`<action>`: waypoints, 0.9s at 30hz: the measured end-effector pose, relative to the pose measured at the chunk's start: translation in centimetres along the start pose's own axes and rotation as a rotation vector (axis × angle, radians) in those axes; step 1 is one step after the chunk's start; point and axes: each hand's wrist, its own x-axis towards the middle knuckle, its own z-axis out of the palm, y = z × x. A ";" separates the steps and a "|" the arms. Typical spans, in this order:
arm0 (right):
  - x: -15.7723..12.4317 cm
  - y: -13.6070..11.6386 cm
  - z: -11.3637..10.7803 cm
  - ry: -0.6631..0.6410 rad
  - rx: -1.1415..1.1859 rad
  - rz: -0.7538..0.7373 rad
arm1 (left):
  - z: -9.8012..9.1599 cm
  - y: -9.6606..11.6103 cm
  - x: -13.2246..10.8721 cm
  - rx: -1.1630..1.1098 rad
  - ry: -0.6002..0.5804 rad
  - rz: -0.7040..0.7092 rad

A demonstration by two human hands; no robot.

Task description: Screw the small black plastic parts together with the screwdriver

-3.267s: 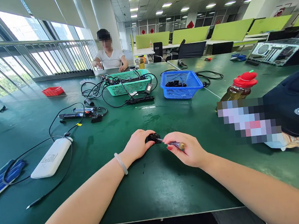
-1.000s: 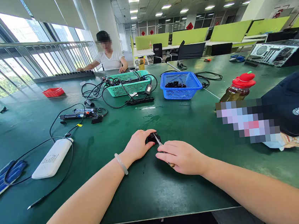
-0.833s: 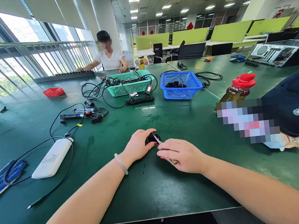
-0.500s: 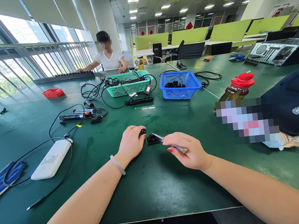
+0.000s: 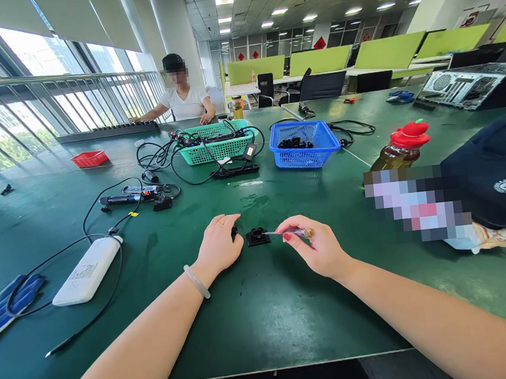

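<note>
A small black part lies on the green table in front of me. My right hand pinches a small screwdriver whose metal tip touches the part from the right. My left hand rests on the table just left of the part, fingers curled over a small black piece that is mostly hidden. A pale bangle sits on my left wrist.
A blue basket of black parts and a green basket of cables stand beyond. A white power bank with cables lies left. A red-capped bottle and a dark cap lie right. Another person sits at the far end.
My left hand has come off the black part and shifted left with a small piece. My right hand lifted and now points the screwdriver at the part from the right.
</note>
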 end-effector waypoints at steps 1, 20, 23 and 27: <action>0.0 0.0 0.0 -0.003 0.000 -0.008 | 0.0 0.2 -0.1 -0.019 -0.014 0.044; -0.2 -0.1 -0.2 0.056 0.037 -0.010 | 0.7 0.9 0.2 -0.057 -0.185 0.236; -0.1 -0.2 -0.2 0.042 0.032 0.003 | 0.7 0.9 0.2 -0.063 -0.174 0.239; 0.0 0.1 0.1 -0.013 0.008 0.030 | 0.8 0.9 0.1 -0.066 -0.153 0.259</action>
